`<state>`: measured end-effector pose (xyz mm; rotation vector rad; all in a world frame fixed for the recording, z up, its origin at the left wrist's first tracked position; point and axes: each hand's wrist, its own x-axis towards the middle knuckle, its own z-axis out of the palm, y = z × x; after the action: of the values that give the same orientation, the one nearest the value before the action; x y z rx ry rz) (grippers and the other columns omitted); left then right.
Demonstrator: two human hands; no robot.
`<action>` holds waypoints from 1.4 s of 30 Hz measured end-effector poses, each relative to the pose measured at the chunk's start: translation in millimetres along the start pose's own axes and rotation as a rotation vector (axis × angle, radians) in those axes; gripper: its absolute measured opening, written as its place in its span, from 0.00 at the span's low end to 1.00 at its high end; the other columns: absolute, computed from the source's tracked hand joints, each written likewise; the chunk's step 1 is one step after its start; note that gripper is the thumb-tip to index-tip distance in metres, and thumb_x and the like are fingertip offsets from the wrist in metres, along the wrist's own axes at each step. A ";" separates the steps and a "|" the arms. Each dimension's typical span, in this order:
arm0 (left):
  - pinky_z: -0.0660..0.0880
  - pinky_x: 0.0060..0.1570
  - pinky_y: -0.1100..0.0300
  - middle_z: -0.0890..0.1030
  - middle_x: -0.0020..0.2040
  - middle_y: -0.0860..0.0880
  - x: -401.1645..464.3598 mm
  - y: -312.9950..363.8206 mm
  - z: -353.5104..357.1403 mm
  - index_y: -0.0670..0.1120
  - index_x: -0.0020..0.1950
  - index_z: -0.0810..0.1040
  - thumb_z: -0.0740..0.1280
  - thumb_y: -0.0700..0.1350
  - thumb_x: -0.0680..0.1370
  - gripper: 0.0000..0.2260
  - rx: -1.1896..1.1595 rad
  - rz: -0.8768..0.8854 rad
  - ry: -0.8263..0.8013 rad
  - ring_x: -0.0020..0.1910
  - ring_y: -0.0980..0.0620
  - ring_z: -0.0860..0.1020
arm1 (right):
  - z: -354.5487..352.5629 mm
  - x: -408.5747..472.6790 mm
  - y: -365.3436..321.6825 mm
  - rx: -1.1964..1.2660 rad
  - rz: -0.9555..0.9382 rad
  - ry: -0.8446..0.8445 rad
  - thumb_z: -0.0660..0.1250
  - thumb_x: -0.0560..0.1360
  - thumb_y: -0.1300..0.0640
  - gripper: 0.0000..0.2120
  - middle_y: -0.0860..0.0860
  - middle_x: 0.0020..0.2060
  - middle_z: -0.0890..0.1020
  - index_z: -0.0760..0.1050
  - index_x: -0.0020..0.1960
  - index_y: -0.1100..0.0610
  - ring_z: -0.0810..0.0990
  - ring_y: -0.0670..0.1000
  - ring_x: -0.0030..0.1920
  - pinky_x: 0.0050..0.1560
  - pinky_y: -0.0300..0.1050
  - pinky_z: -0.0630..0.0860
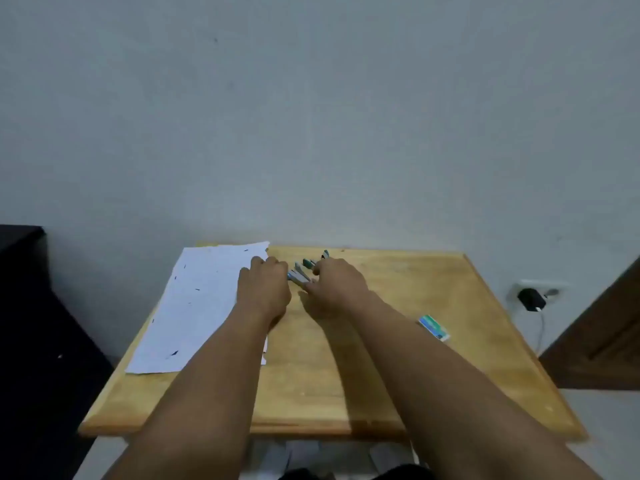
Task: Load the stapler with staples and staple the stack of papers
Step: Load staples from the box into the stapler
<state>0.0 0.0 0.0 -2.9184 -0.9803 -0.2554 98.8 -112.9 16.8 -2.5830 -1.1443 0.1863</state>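
Note:
A teal and metal stapler [304,270] lies near the far middle of the wooden table [398,358], seemingly swung open, with parts of it hidden by my hands. My left hand [265,287] is curled at its left end, gripping it beside the paper stack [197,306]. My right hand [337,284] is curled at its right side, fingers pinching the stapler's metal part. The white paper stack lies flat on the table's left half. A small teal and white staple box [434,327] sits on the table to the right, apart from both hands.
The table stands against a pale wall. A dark cabinet [27,323] is at the left. A wall socket with a black charger [531,299] and a dark wooden door [609,341] are at the right.

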 end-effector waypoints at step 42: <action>0.76 0.57 0.56 0.79 0.62 0.59 -107.6 58.5 36.9 0.57 0.67 0.76 0.70 0.55 0.80 0.16 -0.535 0.158 0.244 0.59 0.56 0.77 | 4.9 -106.7 88.5 1.453 0.308 0.007 0.60 0.86 0.58 0.15 0.64 0.40 0.83 0.78 0.57 0.70 0.76 0.55 0.31 0.33 0.51 0.75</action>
<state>-44.0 -106.9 -54.8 -3.2842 -0.7278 -0.9738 87.8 -246.8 -17.7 -1.3753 -0.2770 0.7363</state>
